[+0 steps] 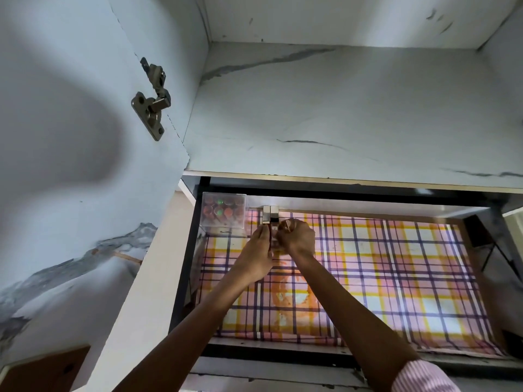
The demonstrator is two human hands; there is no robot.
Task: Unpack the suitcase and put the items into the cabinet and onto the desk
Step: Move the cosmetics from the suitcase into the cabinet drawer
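Both my hands reach onto the lower cabinet shelf [424,278], which is lined with a pink, yellow and purple plaid cloth. My right hand [298,239] curls round a small glass bottle [273,236] with a gold part showing above the fingers. My left hand [259,250] lies against the bottle's left side with its fingers fairly straight. Just behind the hands, two small pale boxes [270,215] stand upright against the back of the shelf. A clear plastic box [223,210] holding several small red and green items sits in the back left corner. The suitcase is out of view.
An upper marble-patterned shelf [339,114] lies bare above the lined one. The open cabinet door [70,137] with its metal hinge [152,100] stands close at the left. The cloth to the right of my hands and in front of them carries nothing.
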